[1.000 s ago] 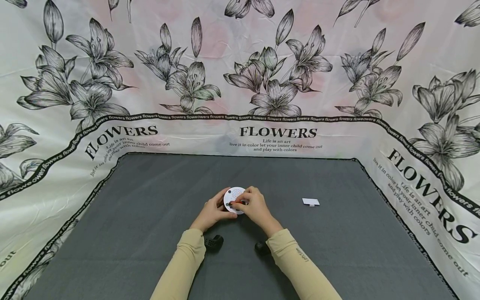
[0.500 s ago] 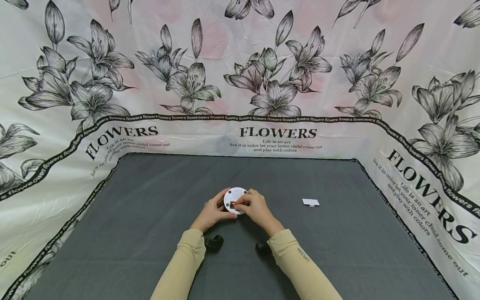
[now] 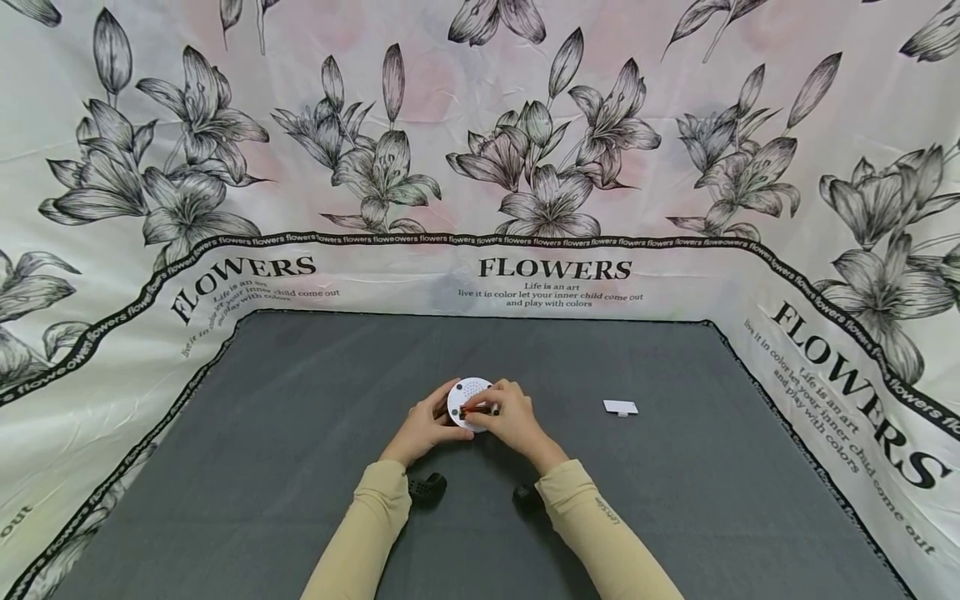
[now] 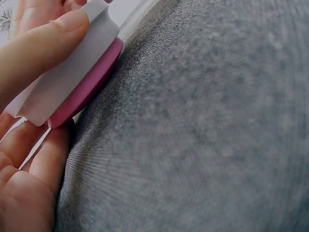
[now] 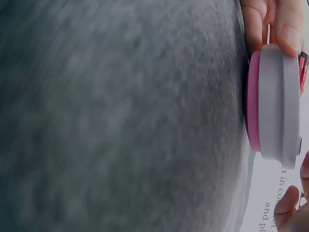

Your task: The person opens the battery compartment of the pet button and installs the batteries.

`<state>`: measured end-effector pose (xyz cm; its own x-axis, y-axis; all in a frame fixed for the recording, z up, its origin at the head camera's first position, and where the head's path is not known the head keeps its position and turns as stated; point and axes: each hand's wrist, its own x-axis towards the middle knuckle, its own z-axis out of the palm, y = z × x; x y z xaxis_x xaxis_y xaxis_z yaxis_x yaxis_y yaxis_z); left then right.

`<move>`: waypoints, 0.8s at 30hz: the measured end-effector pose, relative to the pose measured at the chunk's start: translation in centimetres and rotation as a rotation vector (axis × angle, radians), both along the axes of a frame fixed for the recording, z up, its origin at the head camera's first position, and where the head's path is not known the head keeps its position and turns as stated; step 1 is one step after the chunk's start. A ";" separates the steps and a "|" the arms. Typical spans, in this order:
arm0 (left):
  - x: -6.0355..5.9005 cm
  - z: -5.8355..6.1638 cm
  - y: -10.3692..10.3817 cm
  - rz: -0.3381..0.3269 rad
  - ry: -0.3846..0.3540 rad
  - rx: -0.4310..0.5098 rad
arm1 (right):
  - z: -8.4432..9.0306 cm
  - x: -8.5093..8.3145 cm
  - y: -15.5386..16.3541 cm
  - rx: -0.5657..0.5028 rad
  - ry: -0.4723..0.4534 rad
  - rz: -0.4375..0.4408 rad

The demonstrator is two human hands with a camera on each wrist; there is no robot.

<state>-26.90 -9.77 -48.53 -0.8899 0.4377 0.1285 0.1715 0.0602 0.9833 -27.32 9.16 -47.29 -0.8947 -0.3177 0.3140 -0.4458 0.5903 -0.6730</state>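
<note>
1. The dark grey felt-covered bench (image 3: 300, 433), walled by a flower-printed cloth (image 3: 555, 167), carried everything.
2. The left hand (image 3: 422, 429) curled its fingers (image 4: 43, 46) round the rim of the round white plastic device with a pink underside (image 3: 467, 398), apparently steadying it on the bench near the middle.
3. The right hand (image 3: 512, 421) pinched a small red-and-black part (image 3: 474, 410) at the device's face.
4. A small white rectangular cover (image 3: 620, 407) lay well apart to the right, seemingly set aside.

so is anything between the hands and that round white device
Nothing visible. The left hand already grips the round white device at its edge, and the right hand rests its fingers on the device's face at the red part.
</note>
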 end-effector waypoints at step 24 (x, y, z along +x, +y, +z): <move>0.2 0.1 -0.1 0.003 0.003 0.003 | -0.3 -0.9 -1.5 0.020 0.023 0.011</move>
